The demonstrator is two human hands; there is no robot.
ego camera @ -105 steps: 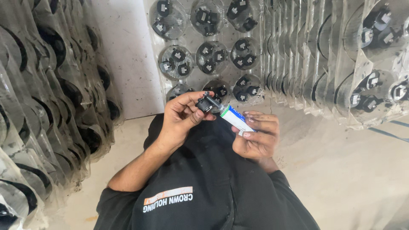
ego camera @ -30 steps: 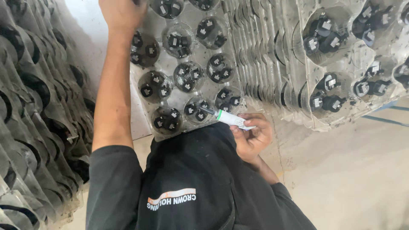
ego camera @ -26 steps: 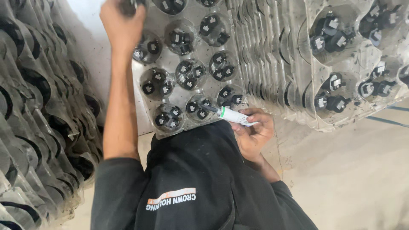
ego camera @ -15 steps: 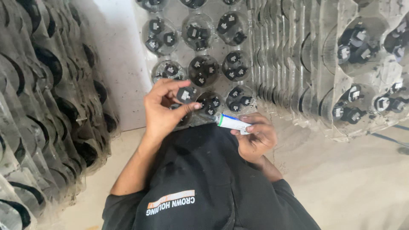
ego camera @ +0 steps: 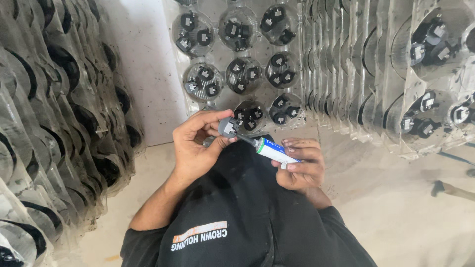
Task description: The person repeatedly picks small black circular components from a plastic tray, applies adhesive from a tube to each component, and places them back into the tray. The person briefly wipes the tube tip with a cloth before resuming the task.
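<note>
Left hand (ego camera: 198, 148), back down from the clear tray (ego camera: 232, 59), now pinches a small black part (ego camera: 228, 127) against your right hand's (ego camera: 299, 165) gripped tube (ego camera: 271, 149).

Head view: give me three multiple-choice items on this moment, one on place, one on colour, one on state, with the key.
1. Where is the small black part?
A. Pinched in the left hand
B. Lying on the floor
C. Seated in a tray

2. What colour is the cap end of the tube?
A. Red
B. Green
C. Yellow

3. How does the right hand stand?
A. Open and empty
B. Closed around the tube
C. Flat against a tray

Key: 1 A, the fingers grip the part in front of the clear tray; 2 B, a green band sits behind the nozzle; 3 B, fingers wrap the tube, its nozzle reaching the part.
</note>
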